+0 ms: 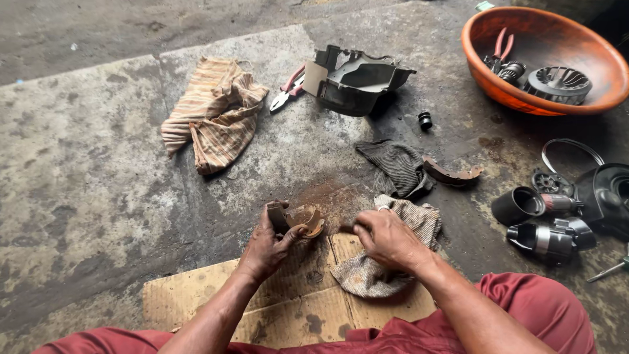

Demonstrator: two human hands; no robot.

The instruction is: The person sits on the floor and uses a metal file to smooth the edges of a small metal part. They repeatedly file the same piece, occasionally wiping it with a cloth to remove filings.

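1. Two hands are working low over a flattened cardboard sheet (288,308): the left hand (265,246) is gripping a curved, rusty brake shoe (303,221), its arc running left to right.
2. The right hand (388,239) is clenching a speckled rag (367,272), just right of the shoe, not touching it.
3. A second brake shoe (452,173) is lying farther off, nearer the right hand.

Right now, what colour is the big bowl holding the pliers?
Orange bowl, clearest in the head view.
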